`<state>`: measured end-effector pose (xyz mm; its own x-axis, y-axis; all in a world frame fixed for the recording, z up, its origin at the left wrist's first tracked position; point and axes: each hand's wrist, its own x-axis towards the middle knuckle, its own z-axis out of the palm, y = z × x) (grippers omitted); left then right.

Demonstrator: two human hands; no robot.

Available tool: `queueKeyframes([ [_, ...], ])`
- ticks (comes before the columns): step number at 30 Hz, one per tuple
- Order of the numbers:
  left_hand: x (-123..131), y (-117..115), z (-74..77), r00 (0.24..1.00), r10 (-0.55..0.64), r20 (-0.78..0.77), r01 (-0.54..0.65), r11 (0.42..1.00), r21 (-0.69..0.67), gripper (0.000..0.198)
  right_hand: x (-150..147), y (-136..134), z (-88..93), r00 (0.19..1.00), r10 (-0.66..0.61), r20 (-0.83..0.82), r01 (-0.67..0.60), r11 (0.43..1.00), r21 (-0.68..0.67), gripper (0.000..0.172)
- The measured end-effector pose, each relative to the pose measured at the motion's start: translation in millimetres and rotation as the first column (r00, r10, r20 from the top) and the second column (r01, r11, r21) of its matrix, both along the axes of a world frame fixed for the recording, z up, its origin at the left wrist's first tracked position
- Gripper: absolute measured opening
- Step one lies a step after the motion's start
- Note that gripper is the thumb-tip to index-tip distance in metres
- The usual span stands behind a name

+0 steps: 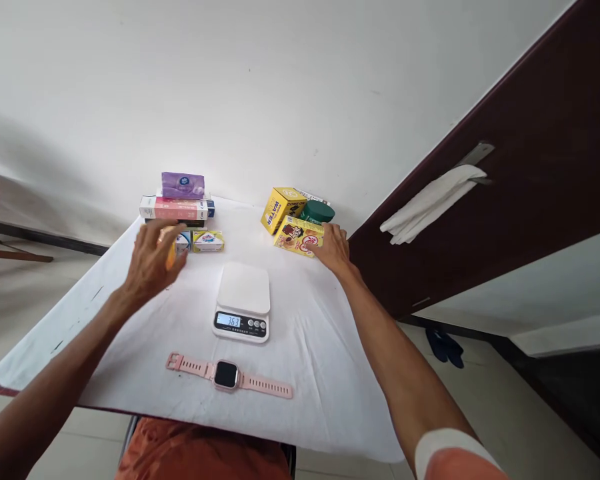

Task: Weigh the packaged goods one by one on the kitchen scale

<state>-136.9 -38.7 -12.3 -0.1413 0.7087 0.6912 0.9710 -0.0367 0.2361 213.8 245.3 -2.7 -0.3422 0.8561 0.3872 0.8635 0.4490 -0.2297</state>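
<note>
The right hand was laid against the near right corner of the yellow cartoon-printed box, fingers extended and fairly wide, touching it but not closed round it. That box lay at the far right of the white-clothed table, just in front of a yellow box marked WATER and a green lidded container.

The left hand was blurred and loosely curled near 2 small soap boxes at the far left. A yellow-orange item was seen at its fingers, but whether it was gripped could not be told. Behind it, a stack of long cartons was topped by a purple tissue pack.

A white kitchen scale with a lit display and a bare platform was placed between the 2 hands, and a pink smartwatch was laid flat near the front edge.

For the right hand's hold to be made well, it was judged that the thumb and fingers should be set on opposite long sides of the cartoon box, so that it could be lifted level without the WATER box or the green container being nudged, since all 3 were packed closely together
</note>
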Motion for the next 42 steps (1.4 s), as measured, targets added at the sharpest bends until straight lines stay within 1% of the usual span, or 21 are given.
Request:
queueKeyframes([
  [1, 10, 0, -5.0, 0.998, -0.059, -0.011, 0.06, 0.998, 0.025, 0.044, -9, 9, 2.2, 0.999, -0.005, 0.044, 0.006, 1.0, -0.024, 0.058],
  [3, 25, 1, -17.6, 0.982, -0.188, -0.031, 0.188, 0.982, 0.018, 0.029, -24, 20, 3.9, 0.992, -0.004, 0.127, 0.013, 0.997, -0.071, 0.06],
  [4, 30, 1, -24.3, 0.97, -0.24, -0.033, 0.24, 0.971, -0.002, 0.024, -30, 23, 3.5, 0.987, -0.005, 0.159, 0.018, 0.997, -0.08, 0.059],
  [6, 36, 3, -36.3, 0.954, -0.299, -0.008, 0.299, 0.953, -0.049, 0.019, -35, 26, 1.2, 0.98, -0.01, 0.2, 0.023, 0.998, -0.062, 0.054],
  [8, 39, 4, -45.4, 0.946, -0.32, 0.047, 0.323, 0.941, -0.096, 0.019, -34, 28, -1.8, 0.974, -0.004, 0.226, 0.01, 1.0, -0.027, 0.046],
  [10, 40, 4, -52.2, 0.937, -0.329, 0.117, 0.343, 0.931, -0.129, 0.021, -29, 30, -4.1, 0.968, 0.028, 0.25, -0.029, 1.0, 0.0, 0.041],
  [12, 40, 5, -58.7, 0.926, -0.326, 0.191, 0.355, 0.923, -0.146, 0.023, -24, 30, -4.1, 0.963, 0.056, 0.262, -0.065, 0.998, 0.025, 0.039],
  [14, 38, 6, -65.3, 0.917, -0.311, 0.25, 0.356, 0.92, -0.164, 0.026, -19, 25, 0.4, 0.966, 0.063, 0.253, -0.074, 0.997, 0.035, 0.041],
  [16, 36, 7, -71.1, 0.908, -0.293, 0.3, 0.359, 0.913, -0.192, 0.027, -17, 15, 10.6, 0.974, 0.064, 0.219, -0.068, 0.998, 0.012, 0.044],
  [18, 33, 7, -75.0, 0.896, -0.274, 0.349, 0.364, 0.904, -0.223, 0.026, -15, -1, 25.6, 0.979, 0.104, 0.173, -0.099, 0.994, -0.041, 0.047],
  [20, 31, 7, -76.6, 0.887, -0.256, 0.384, 0.364, 0.9, -0.24, 0.026, -16, -24, 42.2, 0.972, 0.2, 0.124, -0.189, 0.977, -0.101, 0.048],
  [23, 29, 7, -76.3, 0.884, -0.24, 0.401, 0.36, 0.897, -0.257, 0.026, -24, -67, 62.0, 0.939, 0.341, 0.047, -0.326, 0.924, -0.2, 0.05],
  [25, 29, 8, -75.7, 0.883, -0.234, 0.408, 0.362, 0.891, -0.273, 0.026, -34, -96, 69.0, 0.91, 0.414, 0.01, -0.397, 0.881, -0.258, 0.05],
  [27, 28, 8, -75.4, 0.883, -0.229, 0.41, 0.362, 0.888, -0.284, 0.026, -44, -120, 71.3, 0.882, 0.47, 0.021, -0.448, 0.853, -0.267, 0.049],
  [29, 26, 8, -75.6, 0.885, -0.224, 0.408, 0.357, 0.889, -0.287, 0.026, -54, -136, 70.1, 0.857, 0.512, 0.059, -0.482, 0.837, -0.261, 0.045],
  [33, 24, 9, -77.2, 0.884, -0.215, 0.415, 0.352, 0.891, -0.286, 0.026, -64, -149, 62.7, 0.829, 0.55, 0.103, -0.508, 0.818, -0.271, 0.041],
  [36, 24, 10, -78.3, 0.884, -0.214, 0.416, 0.351, 0.892, -0.286, 0.026, -62, -149, 57.8, 0.827, 0.559, 0.059, -0.52, 0.801, -0.297, 0.043],
  [38, 24, 10, -78.5, 0.886, -0.213, 0.412, 0.35, 0.89, -0.293, 0.026, -57, -149, 58.1, 0.826, 0.564, -0.001, -0.537, 0.787, -0.303, 0.054],
  [40, 24, 9, -78.4, 0.89, -0.212, 0.404, 0.349, 0.887, -0.302, 0.026, -51, -150, 63.3, 0.828, 0.556, -0.07, -0.55, 0.784, -0.288, 0.067],
  [41, 24, 10, -78.3, 0.892, -0.212, 0.398, 0.347, 0.886, -0.306, 0.026, -48, -151, 67.9, 0.83, 0.547, -0.106, -0.554, 0.788, -0.268, 0.071],
  [42, 24, 10, -78.3, 0.894, -0.212, 0.394, 0.346, 0.886, -0.308, 0.026, -46, -153, 73.6, 0.831, 0.537, -0.143, -0.555, 0.796, -0.24, 0.07],
])
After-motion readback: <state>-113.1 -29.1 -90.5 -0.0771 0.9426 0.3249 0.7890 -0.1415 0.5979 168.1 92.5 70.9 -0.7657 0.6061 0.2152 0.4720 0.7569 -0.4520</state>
